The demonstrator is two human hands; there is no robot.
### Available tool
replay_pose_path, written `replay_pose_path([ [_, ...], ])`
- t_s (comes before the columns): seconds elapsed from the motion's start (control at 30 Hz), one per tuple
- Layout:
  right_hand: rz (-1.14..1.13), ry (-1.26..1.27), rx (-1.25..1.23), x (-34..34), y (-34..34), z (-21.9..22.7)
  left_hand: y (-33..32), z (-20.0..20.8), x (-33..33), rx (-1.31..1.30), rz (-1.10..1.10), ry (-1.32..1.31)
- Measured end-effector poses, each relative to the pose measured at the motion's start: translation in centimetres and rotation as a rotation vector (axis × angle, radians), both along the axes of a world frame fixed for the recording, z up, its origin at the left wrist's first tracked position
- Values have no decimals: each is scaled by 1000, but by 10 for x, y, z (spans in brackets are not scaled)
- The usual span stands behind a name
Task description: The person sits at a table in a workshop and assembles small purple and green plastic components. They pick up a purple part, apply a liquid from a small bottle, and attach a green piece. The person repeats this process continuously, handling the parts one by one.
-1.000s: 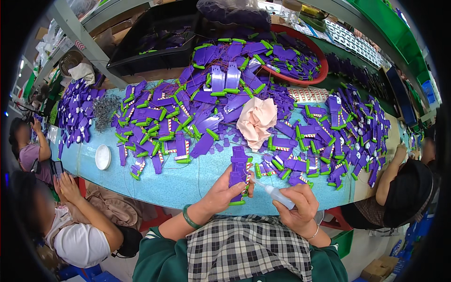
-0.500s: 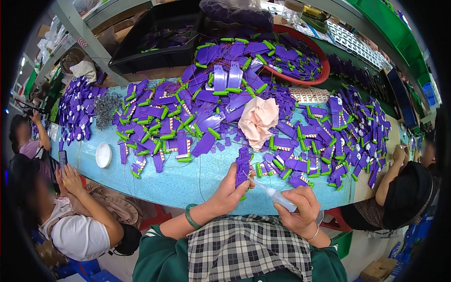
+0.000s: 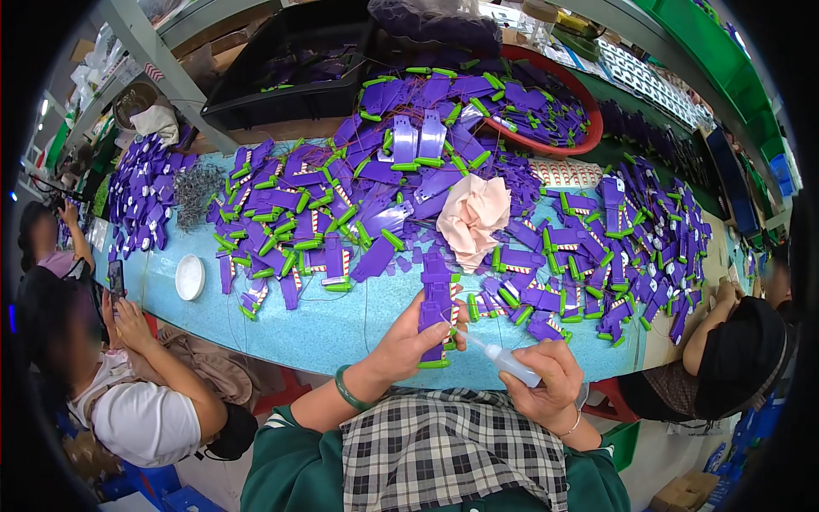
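My left hand [image 3: 408,343] grips a purple plastic part [image 3: 437,290] with a green end piece and a red-and-white striped strip along one side. It is held up over the blue tabletop near the front edge. In my right hand [image 3: 550,375] is a small translucent squeeze bottle [image 3: 512,365], fingers wrapped round it. Its thin nozzle points left and meets the purple part near my left thumb; whether the tip touches the surface I cannot make out. Just beyond the part lies a crumpled pink cloth [image 3: 472,222].
Heaps of purple-and-green parts [image 3: 290,218] cover the table's middle and right. A red basin [image 3: 589,128] and a black tray [image 3: 217,107] stand at the back. A white bowl [image 3: 190,277] and a tangle of grey wire [image 3: 198,194] lie left. People sit at both sides.
The purple part in my left hand has turned, so more of its length and its striped side now show. My right hand with the bottle has barely moved.
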State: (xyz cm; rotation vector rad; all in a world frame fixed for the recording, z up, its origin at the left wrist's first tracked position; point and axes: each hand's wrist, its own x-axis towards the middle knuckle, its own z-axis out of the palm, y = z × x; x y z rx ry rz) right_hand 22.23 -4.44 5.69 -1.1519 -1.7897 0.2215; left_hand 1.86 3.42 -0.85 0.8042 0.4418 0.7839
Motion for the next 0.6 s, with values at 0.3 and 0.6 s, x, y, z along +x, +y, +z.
replay_pose_path([
  [0.3,15,0,-46,-2,-1,-3,2,2,-2,52,-6,-1],
  [0.6,16,-17,-31,-3,-1,1,-3,2,1,201,106,166],
])
